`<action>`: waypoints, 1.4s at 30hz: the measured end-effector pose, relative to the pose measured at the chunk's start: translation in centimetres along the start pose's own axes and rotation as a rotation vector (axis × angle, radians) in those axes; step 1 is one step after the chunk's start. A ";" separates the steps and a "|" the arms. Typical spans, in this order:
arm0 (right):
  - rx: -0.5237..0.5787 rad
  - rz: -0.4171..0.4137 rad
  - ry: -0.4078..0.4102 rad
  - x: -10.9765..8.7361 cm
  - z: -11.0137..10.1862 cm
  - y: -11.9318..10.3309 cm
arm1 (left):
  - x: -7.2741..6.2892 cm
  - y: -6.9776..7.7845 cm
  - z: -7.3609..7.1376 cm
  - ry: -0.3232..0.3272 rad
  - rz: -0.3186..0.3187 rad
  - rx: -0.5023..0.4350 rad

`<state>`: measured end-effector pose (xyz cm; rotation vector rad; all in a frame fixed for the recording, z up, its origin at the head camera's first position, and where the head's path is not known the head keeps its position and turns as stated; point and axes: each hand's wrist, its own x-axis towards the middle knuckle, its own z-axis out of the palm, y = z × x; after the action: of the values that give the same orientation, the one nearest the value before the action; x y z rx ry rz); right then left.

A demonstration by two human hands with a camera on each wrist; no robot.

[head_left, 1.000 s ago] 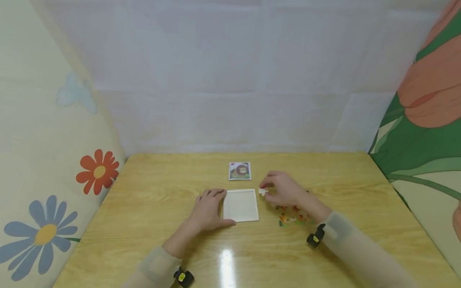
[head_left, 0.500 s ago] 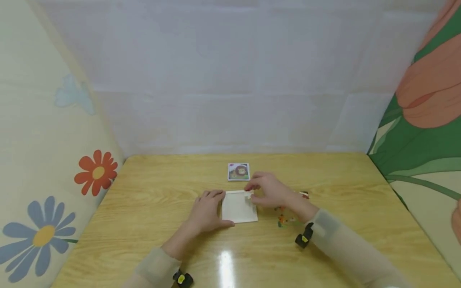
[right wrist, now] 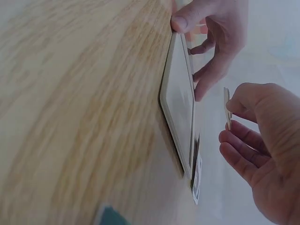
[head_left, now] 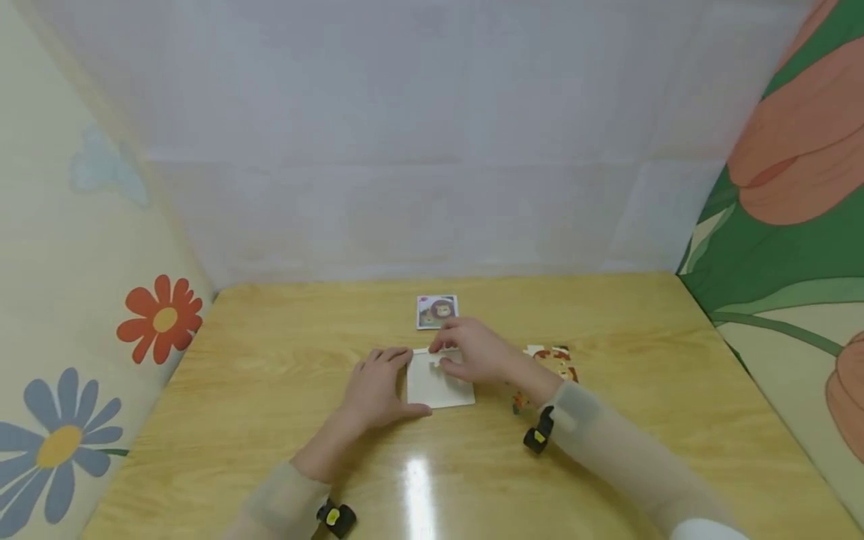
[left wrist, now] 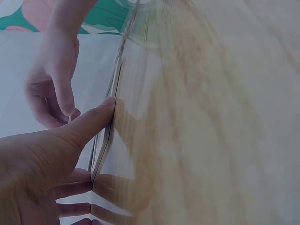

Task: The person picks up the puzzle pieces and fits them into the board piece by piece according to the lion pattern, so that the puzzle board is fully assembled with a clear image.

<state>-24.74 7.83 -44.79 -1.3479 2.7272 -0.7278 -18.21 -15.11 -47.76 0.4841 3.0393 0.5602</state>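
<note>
A white square puzzle tray (head_left: 439,391) lies on the table, its bare inner face up. My left hand (head_left: 371,391) holds the tray at its left side, thumb on the front edge and fingers at the back left corner. Between thumb and fingers of my right hand (head_left: 478,352) is a puzzle piece (right wrist: 228,108), pinched over the tray. The right wrist view shows that piece edge-on and apart from the tray; its picture side cannot be made out. Several loose puzzle pieces (head_left: 559,360) lie right of the tray, some hidden under the right forearm.
A small lion picture card (head_left: 427,312) lies just behind the tray, partly covered by the right hand. The wooden table (head_left: 283,337) ends at a white cloth backdrop (head_left: 405,210), with flower-patterned cloths on both sides. Each wrist wears a black camera (head_left: 538,435).
My right hand has moved left with the puzzle piece, from beside the tray to above it. More loose pieces now show at the right. My left hand stays on the tray; the head view shifted slightly.
</note>
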 end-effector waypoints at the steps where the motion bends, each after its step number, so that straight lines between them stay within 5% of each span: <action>1: -0.002 0.004 -0.007 0.2 0.1 0.0 | 0.1 0.0 0.0 -0.003 0.004 0.000; 25: 0.015 0.131 -0.071 2.3 2.6 -1.1 | 0.0 -0.3 -0.3 0.017 0.034 0.015; 42: -0.006 0.124 -0.073 2.5 2.7 -1.0 | 0.1 -0.2 -0.2 0.020 0.028 0.004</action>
<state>-24.94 4.34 -46.30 -1.1687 2.7280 -0.6487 -18.40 -15.34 -47.64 0.5258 3.0576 0.5637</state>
